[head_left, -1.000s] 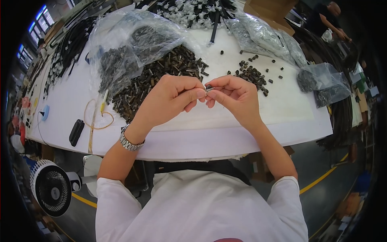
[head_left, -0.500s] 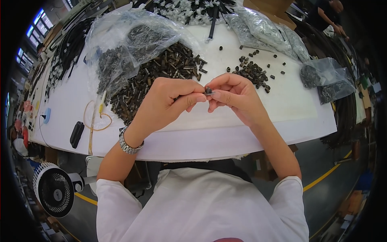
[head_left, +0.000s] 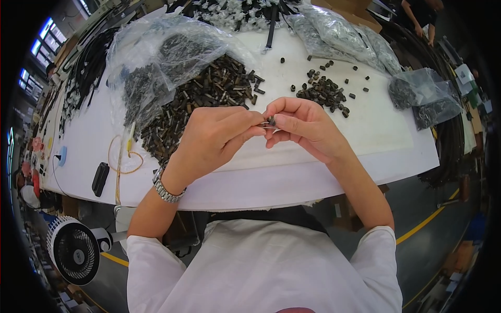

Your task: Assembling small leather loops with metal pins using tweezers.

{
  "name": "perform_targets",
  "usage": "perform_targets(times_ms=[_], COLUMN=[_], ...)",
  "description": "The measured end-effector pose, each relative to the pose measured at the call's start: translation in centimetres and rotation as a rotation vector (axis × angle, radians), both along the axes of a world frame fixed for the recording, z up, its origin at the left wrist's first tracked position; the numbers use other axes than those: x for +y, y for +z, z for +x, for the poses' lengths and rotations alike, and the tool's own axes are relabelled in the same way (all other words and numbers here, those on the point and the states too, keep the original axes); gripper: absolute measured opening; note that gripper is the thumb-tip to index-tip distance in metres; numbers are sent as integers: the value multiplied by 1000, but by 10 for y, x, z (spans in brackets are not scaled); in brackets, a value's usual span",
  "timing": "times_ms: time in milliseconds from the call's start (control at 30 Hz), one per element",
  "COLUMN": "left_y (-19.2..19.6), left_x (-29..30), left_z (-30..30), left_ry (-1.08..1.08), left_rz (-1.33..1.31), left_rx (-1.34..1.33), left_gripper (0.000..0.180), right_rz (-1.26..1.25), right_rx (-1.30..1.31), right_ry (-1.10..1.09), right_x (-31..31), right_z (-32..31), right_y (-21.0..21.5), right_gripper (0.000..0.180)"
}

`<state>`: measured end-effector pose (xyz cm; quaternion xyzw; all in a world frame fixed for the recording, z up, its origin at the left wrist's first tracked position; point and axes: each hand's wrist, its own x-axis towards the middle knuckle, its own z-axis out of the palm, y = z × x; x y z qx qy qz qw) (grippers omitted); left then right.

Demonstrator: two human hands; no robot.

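Observation:
Above the near part of the white table, both hands meet with their fingertips together. My left hand [head_left: 214, 135], with a metal-band watch at the wrist, is closed in a pinch on a thin silvery piece. My right hand [head_left: 308, 128] pinches a small dark sleeve-like part [head_left: 271, 121] against that piece. Fingertips partly cover both, so their exact fit cannot be made out. Behind the left hand lies a large heap of dark tubular pieces [head_left: 209, 88]. Beyond the right hand is a smaller pile of short dark pieces [head_left: 321, 91].
Clear plastic bags [head_left: 175, 52] drape over the large heap, and more filled bags [head_left: 339, 36] lie at the back right. A black oblong case [head_left: 100, 179] and a yellow-tipped tool [head_left: 130, 138] are at the left. A fan [head_left: 75, 250] stands lower left. Another person [head_left: 417, 18] works far right.
The small dark part has tilted and sits lower between my fingertips, with the thin silvery piece showing more. My left hand has turned slightly and its fingers are straighter.

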<state>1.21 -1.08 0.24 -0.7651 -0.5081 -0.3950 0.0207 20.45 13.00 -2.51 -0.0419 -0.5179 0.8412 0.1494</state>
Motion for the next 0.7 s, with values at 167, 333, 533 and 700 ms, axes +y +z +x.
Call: perform_targets(times_ms=[167, 333, 533, 700], left_y=[-1, 9, 6, 1], left_x=[-1, -5, -4, -3], left_z=[-3, -14, -17, -15], left_ry=[35, 132, 111, 95], left_rz=[-17, -379, -496, -437], left_rx=[44, -159, -292, -243], left_gripper=[15, 12, 14, 14], right_rz=[91, 345, 634, 894], right_rx=[-57, -119, -142, -63], right_ry=[-94, -271, -432, -471], right_x=[3, 5, -13, -17], right_z=[3, 0, -1, -3], right_y=[0, 0, 3, 0], right_gripper=[20, 18, 16, 13])
